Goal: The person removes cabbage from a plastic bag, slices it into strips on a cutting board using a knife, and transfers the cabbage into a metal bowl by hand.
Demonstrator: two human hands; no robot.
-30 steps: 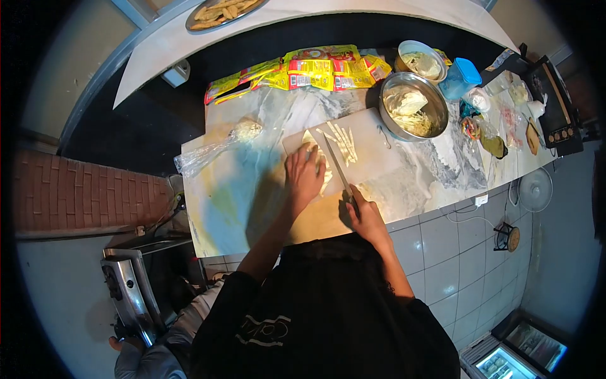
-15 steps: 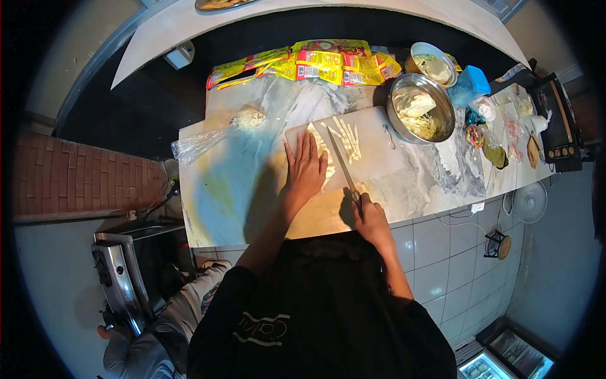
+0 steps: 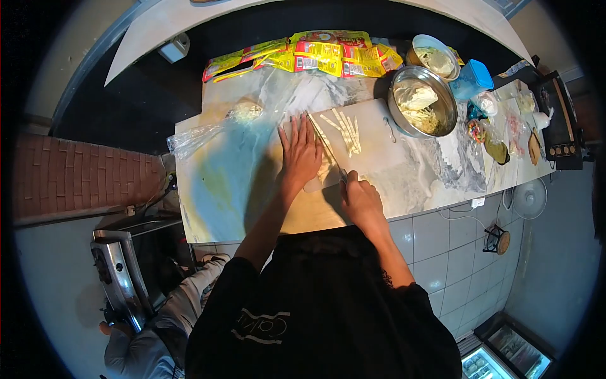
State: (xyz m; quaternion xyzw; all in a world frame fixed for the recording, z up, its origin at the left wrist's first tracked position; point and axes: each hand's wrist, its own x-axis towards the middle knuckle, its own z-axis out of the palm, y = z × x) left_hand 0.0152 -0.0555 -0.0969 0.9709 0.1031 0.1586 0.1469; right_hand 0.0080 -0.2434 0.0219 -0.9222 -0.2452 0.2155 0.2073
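My left hand (image 3: 301, 151) lies spread over pale dough on the cutting board (image 3: 372, 136), hiding much of the piece. The handle of a knife is in my closed right hand (image 3: 361, 197). Its blade (image 3: 328, 148) points away from me and rests along the dough's right edge, close beside my left fingers. Several thin pale strips (image 3: 347, 132) lie loosely on the board to the right of the blade. A steel bowl (image 3: 453, 114) with pale dough and strips stands at the board's upper right corner.
Yellow and red packets (image 3: 319, 57) line the back of the marble table. A clear plastic bag (image 3: 196, 139) lies at left. A second bowl (image 3: 435, 58) and a blue-lidded container (image 3: 475, 79) stand at back right. Another person (image 3: 151, 335) is at lower left.
The knife has moved left, from beside the loose strips to the dough's edge, with my right hand. My left hand has shifted slightly left. The view has tilted down a little.
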